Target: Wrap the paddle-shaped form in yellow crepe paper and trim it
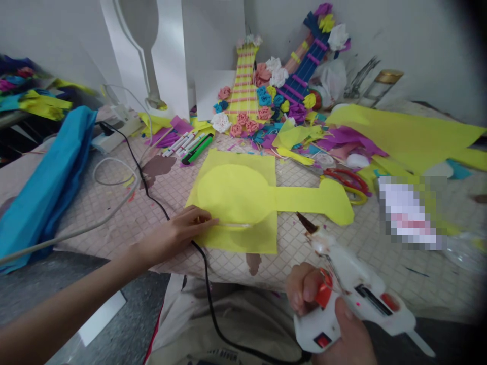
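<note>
My right hand [342, 329] is wrapped round the handle of a white hot glue gun [357, 274]. Its fingers lie at the red trigger, the dark nozzle points up and left, and a glue stick [420, 343] sticks out of the back. On the table, a yellow guitar-shaped cutout [236, 192] lies over a yellow square sheet [266, 241], its neck reaching right. My left hand [190, 223] rests at the lower left of the cutout, fingertips closed on the end of a thin pale stick [236, 225] that lies along the cutout's lower edge.
A black cord [207, 284] runs across the table's front edge. Two decorated paper guitars [245, 86] lean at the back among paper scraps. Red-handled scissors [346, 180] lie beside the cutout's neck. Markers [184, 143], a green cutter [198, 148] and blue folded paper [49, 177] are leftward.
</note>
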The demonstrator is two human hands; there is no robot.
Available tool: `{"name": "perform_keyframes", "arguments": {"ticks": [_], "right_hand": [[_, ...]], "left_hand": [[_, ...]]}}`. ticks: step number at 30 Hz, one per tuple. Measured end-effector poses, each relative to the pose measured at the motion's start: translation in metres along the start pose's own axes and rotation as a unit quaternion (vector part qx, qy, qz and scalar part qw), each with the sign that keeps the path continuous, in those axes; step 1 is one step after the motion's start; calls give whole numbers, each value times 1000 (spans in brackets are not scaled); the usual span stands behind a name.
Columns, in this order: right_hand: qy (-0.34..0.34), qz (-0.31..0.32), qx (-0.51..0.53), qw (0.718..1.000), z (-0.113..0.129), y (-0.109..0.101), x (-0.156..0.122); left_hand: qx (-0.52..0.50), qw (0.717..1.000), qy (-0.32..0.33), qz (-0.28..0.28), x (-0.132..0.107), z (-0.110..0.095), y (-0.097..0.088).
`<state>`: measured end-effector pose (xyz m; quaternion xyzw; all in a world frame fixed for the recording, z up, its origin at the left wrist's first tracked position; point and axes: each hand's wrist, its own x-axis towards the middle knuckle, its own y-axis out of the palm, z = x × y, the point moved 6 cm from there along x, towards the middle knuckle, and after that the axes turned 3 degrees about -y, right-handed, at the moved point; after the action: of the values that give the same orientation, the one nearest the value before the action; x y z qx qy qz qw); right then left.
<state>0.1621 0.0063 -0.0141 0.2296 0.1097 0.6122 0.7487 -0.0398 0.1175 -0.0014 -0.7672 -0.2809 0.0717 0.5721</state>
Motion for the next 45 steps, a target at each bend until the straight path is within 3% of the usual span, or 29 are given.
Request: {"name": "perform_keyframes", "arguments": {"ticks": [7, 14, 21, 28, 45], "right_hand": [[19, 8, 19, 1000, -1, 0, -2], [6, -3, 19, 1000, 2, -4, -2], [11, -6, 36, 999, 1, -10, -2], [4, -9, 37, 999, 0, -9, -1], [19, -7, 27, 999, -3, -12, -3]], "left_hand": [[28, 999, -18, -20, 37, -14, -6], [46, 997, -36, 49, 65, -22, 28], [19, 997, -50, 58, 59, -33, 32], [-57, 996, -72, 1, 56, -31, 33], [-82, 991, -91, -55, 56, -38, 33]]}}
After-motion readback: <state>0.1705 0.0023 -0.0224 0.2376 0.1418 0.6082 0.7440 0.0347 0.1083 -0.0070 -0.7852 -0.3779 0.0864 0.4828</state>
